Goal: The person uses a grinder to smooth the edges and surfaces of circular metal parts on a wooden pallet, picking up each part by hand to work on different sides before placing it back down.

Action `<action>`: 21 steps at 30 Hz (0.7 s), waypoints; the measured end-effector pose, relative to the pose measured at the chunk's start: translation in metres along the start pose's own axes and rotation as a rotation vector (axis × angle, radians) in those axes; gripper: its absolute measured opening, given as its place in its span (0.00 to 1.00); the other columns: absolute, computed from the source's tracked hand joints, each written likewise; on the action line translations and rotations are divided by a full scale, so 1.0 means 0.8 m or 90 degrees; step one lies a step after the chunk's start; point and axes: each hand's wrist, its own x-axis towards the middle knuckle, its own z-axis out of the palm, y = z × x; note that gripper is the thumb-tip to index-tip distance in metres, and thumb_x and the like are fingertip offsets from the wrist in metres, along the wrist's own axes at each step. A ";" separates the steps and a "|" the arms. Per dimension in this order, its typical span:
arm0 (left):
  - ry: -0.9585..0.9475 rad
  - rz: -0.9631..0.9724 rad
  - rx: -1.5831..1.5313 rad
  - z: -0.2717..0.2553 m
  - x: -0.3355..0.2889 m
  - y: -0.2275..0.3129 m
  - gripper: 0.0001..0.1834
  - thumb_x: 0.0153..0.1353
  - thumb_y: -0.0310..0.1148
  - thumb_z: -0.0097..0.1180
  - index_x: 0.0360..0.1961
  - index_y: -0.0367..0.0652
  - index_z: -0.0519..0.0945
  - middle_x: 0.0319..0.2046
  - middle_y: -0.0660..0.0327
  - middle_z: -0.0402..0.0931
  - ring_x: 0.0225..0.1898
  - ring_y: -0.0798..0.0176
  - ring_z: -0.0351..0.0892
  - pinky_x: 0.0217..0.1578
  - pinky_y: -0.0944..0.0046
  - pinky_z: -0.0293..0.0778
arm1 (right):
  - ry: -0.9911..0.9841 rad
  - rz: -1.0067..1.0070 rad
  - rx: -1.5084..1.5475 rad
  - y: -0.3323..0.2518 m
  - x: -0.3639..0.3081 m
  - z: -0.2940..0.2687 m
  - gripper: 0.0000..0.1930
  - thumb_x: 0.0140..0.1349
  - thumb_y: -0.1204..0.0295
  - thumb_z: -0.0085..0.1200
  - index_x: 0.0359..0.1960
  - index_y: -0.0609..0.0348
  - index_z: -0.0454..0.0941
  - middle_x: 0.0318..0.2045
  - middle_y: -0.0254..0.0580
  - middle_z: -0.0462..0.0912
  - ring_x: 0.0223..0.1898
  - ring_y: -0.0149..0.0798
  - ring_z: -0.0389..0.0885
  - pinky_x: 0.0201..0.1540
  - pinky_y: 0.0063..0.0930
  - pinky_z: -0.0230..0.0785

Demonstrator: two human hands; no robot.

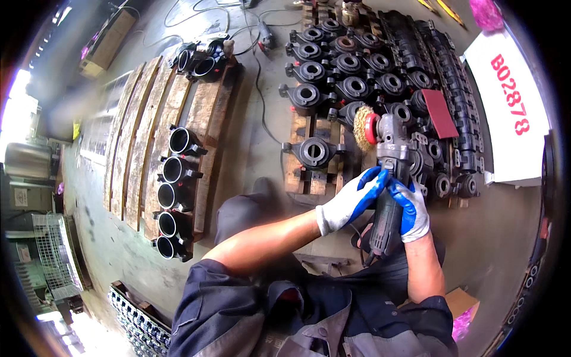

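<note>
An angle grinder (389, 205) with a dark body and metal gear head lies between my hands, its brass-coloured wire brush (363, 128) pointing up and left. My left hand (358, 199), in a white glove with blue coating, closes on the grinder's left side. From the right, my right hand (412, 209), gloved alike, has its fingers round the body. Just beyond the brush are rows of black flanged castings (354, 87) with round bores. One casting (316, 153) sits apart on the wooden pallet, left of the brush. Where the brush overlaps the castings, I cannot tell whether it touches.
A second wooden pallet (156, 113) at left carries a line of black cylindrical parts (173, 170) and more at its far end. Cables (262, 89) cross the floor between. Right stand long black castings (461, 101), a red sheet (440, 113) and a white box (505, 107).
</note>
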 end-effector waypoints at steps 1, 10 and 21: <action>0.016 -0.016 0.015 -0.011 0.006 -0.001 0.39 0.74 0.52 0.54 0.75 0.39 0.60 0.63 0.57 0.71 0.58 0.65 0.73 0.59 0.58 0.74 | -0.011 0.004 -0.002 0.002 0.004 0.009 0.25 0.64 0.76 0.62 0.63 0.63 0.72 0.49 0.39 0.84 0.48 0.31 0.84 0.56 0.27 0.77; 0.124 0.054 0.070 -0.018 -0.002 0.019 0.20 0.74 0.49 0.56 0.51 0.42 0.77 0.36 0.66 0.77 0.34 0.72 0.73 0.34 0.68 0.73 | -0.090 -0.012 -0.144 0.005 0.010 0.056 0.32 0.61 0.71 0.68 0.67 0.60 0.71 0.55 0.34 0.80 0.55 0.31 0.78 0.63 0.29 0.69; 0.142 0.145 0.111 -0.038 0.011 0.014 0.21 0.72 0.47 0.59 0.49 0.38 0.79 0.37 0.66 0.77 0.38 0.72 0.70 0.39 0.68 0.69 | -0.039 0.030 0.073 0.034 0.015 0.065 0.27 0.64 0.76 0.62 0.65 0.59 0.72 0.52 0.36 0.83 0.52 0.33 0.82 0.58 0.28 0.75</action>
